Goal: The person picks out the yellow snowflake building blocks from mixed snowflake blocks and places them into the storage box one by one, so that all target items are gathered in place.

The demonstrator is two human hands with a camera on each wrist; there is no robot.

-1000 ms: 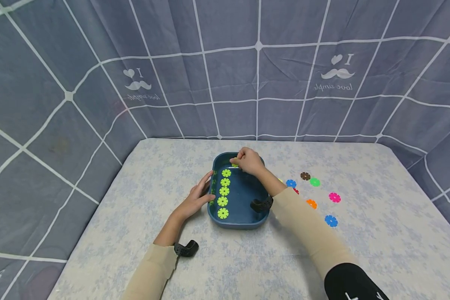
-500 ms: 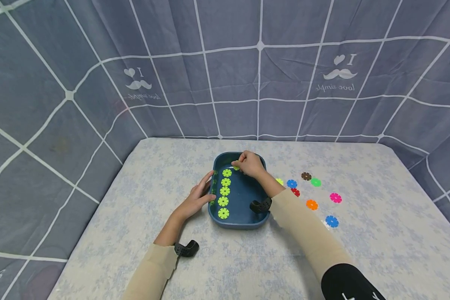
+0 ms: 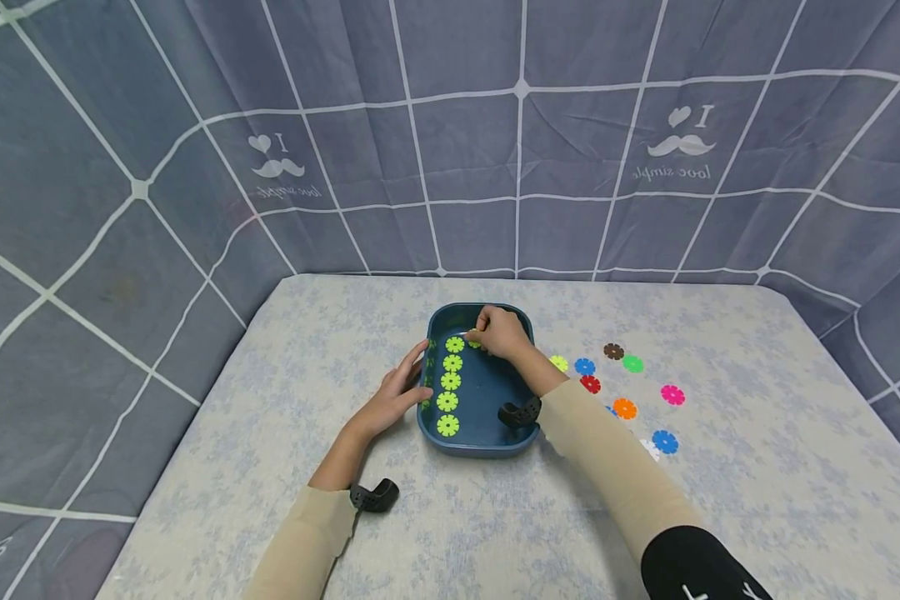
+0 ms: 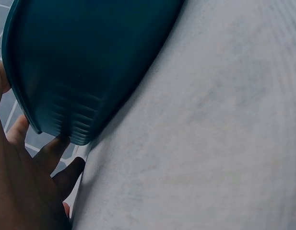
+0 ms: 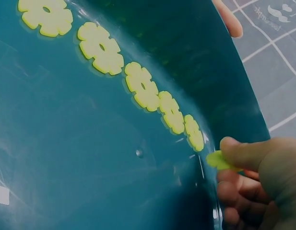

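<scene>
A yellow-green disc (image 5: pixel 217 160) was held inside the blue-green tray (image 3: pixel 487 400), near its far wall and just beside the farthest piece of the row of five similar discs (image 3: pixel 451 381). It was pinched by the thumb and fingers of the right hand (image 3: pixel 501 332), probably by its edge so that one side of it was left free; whether the tray floor was touched by it could not be told. The row was laid flat along the left wall, perhaps in order that each piece could be seen separately. The same side of the tray was touched by the left hand (image 3: pixel 392 400), whose fingers were spread apart, seemingly so that the tray was kept from sliding. In the head view the disc was mostly covered by the fingers, while in the right wrist view its free part was shown clearly, and also the small holes at the centres of the nearer row pieces. In the left wrist view no disc was seen, but the ridges (image 4: pixel 80 120) on the tray's outer surface were revealed, with fingertips placed close to them. Only in the head view were the loose discs of many colours (image 3: pixel 625 408) shown, scattered on the pale table (image 3: pixel 765 483) to the right, with the grey-blue curtain (image 3: pixel 465 150) hung behind.
</scene>
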